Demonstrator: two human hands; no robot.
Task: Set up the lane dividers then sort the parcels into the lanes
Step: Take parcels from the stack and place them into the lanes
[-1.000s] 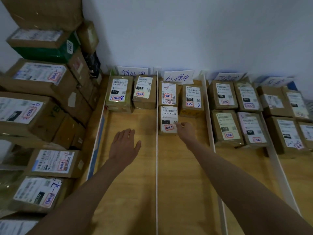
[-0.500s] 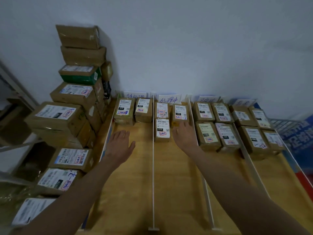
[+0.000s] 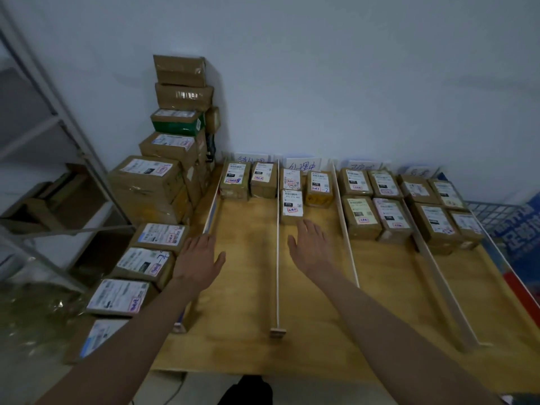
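Both hands are held flat and empty, fingers spread: the right hand just short of the "070" parcel, the left hand beside the unsorted parcels stacked off its outer side. The lane dividers are seen standing on the table, one running between the hands. The parcels are judged stiff, taped, light cardboard, best gripped across the two side faces, since tape may be slippery.
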